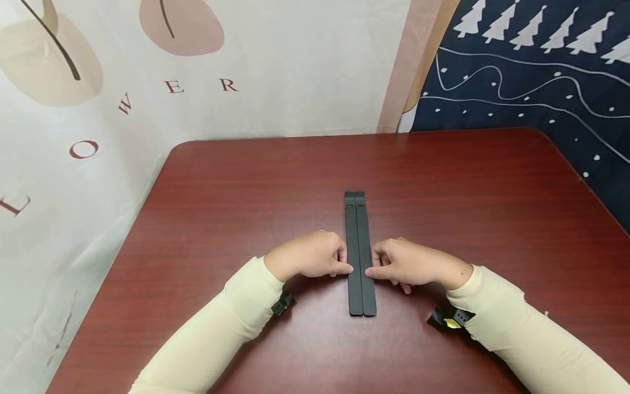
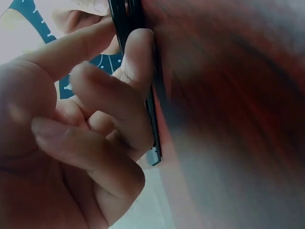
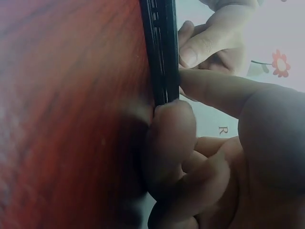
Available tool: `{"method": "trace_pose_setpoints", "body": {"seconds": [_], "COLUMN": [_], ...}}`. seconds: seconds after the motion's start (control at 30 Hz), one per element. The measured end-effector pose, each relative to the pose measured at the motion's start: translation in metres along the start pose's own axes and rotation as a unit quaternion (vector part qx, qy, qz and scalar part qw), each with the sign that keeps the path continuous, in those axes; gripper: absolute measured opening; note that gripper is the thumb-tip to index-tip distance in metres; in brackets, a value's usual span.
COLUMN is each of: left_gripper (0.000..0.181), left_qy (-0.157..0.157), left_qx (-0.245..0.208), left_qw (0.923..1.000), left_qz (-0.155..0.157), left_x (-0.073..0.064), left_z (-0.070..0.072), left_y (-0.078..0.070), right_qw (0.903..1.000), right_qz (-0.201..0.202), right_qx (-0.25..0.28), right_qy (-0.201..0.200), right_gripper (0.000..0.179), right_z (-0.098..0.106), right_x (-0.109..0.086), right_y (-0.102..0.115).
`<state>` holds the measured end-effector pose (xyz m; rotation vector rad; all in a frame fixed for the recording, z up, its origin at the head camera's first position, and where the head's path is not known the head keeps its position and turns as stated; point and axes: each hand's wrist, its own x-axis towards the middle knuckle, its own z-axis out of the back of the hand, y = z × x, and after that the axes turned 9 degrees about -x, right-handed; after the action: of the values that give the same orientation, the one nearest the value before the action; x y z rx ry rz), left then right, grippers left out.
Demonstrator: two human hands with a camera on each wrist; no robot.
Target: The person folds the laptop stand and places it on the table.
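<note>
A narrow black folded stand point(image 1: 356, 241) lies lengthwise on the table; it is made of two long flat bars side by side, with short hinged-looking pieces at the far end. From its left edge, my left hand point(image 1: 317, 254) pinches it, thumb on top and fingers curled at the side. My right hand point(image 1: 410, 262) grips the opposite edge in the same way. In the left wrist view, curled fingers point(image 2: 138, 55) touch the thin dark side of the stand. Small slots show along the stand's side point(image 3: 164, 52) in the right wrist view.
The reddish-brown wooden table point(image 1: 246, 180) has rounded far corners. A pale printed cloth point(image 1: 295, 65) hangs behind and to the left, and a dark blue cloth point(image 1: 517, 82) with white trees hangs at the back right.
</note>
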<state>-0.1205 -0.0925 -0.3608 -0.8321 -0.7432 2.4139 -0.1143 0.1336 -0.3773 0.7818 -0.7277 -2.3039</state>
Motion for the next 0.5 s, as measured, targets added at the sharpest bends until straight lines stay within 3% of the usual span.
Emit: {"method": "trace_pose_setpoints", "body": {"seconds": [0.3, 0.5], "left_gripper": [0.026, 0.028], "left_qy": [-0.035, -0.043], "left_qx": [0.092, 0.098], "left_qw": [0.995, 0.9938], "left_qz": [0.022, 0.028], "left_x": [0.0013, -0.0002], "left_z": [-0.0046, -0.0084], "left_y": [-0.0061, -0.0052], "right_qw": [0.9993, 0.9996], "right_qz": [0.006, 0.007], "right_qx": [-0.035, -0.027], "right_qy": [-0.007, -0.006], "right_gripper": [0.029, 0.029], "right_z": [-0.001, -0.0035], "right_x": [-0.0021, -0.0033], "right_y": [-0.001, -0.0015]}}
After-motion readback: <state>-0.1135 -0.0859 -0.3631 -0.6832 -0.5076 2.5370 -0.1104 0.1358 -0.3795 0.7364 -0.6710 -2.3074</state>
